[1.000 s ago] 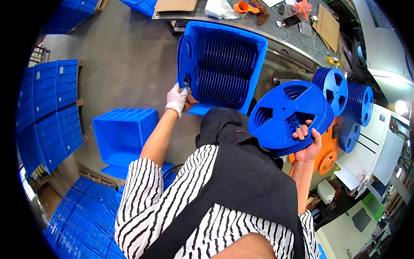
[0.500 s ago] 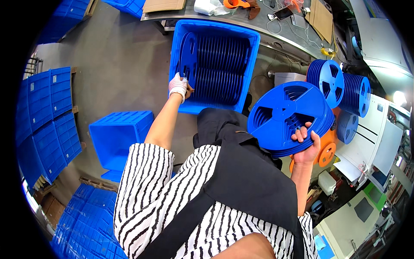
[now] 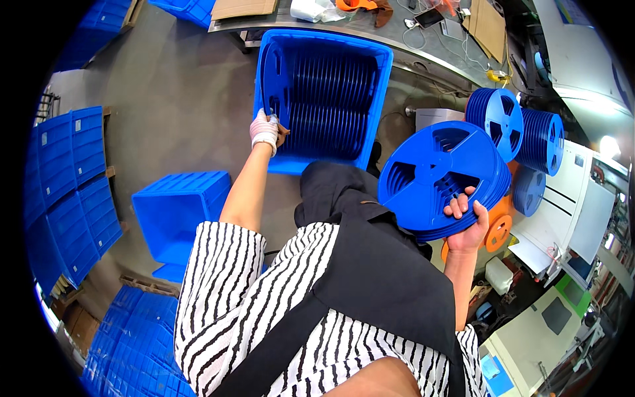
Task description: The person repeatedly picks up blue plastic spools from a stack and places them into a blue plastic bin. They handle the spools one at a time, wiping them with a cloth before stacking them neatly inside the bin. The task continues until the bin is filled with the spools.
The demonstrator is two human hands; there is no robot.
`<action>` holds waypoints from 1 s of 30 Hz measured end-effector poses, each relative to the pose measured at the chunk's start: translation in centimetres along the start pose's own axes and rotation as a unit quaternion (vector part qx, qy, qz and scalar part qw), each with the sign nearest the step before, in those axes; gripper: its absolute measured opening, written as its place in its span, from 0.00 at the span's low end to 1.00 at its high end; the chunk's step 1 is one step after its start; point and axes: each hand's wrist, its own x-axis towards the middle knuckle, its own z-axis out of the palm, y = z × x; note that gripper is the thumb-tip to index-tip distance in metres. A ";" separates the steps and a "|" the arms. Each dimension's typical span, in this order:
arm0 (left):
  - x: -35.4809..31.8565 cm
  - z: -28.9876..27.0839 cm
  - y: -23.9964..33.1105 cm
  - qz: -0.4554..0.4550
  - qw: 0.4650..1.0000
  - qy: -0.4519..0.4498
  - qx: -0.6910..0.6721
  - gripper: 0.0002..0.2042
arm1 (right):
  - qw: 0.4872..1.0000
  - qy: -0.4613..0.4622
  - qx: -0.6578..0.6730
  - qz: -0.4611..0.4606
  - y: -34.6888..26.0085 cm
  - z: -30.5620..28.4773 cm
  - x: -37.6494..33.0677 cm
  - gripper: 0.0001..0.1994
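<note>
While the right hand [image 3: 467, 225] clasps reels [image 3: 433, 163], the left hand [image 3: 264, 130] grips another reel [image 3: 281, 81] (along the bin edge [image 3: 258, 79]); floor [image 3: 192, 112] stretches leftward.

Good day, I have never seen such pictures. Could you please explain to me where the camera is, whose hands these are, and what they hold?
There is no machine holding things: these are a person's own hands. The camera is worn on their head, looking down; its wide lens bends straight edges. Picture left is the person's left.

The left hand, in a white glove, is at the lower edge of the end reel, a blue one inside a blue bin; its exact grip is hidden. More reels stand in a row beside it. The bare right hand holds a stack of blue reels.

On the workbench beyond lie cardboard, whitish plastic and some cables.
</note>
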 end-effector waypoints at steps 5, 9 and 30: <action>1.4 1.2 0.4 -0.044 0.997 -0.063 0.004 0.08 | 1.000 0.004 -0.001 -0.017 0.1 0.7 -0.6 0.15; -0.2 -0.9 4.6 -0.158 0.973 -0.164 -0.036 0.17 | 0.999 0.005 0.006 -0.032 0.2 1.0 -1.2 0.15; -15.9 -6.9 15.8 0.723 0.675 -0.078 0.128 0.23 | 0.911 -0.346 0.220 -0.034 -0.8 1.9 -1.8 0.15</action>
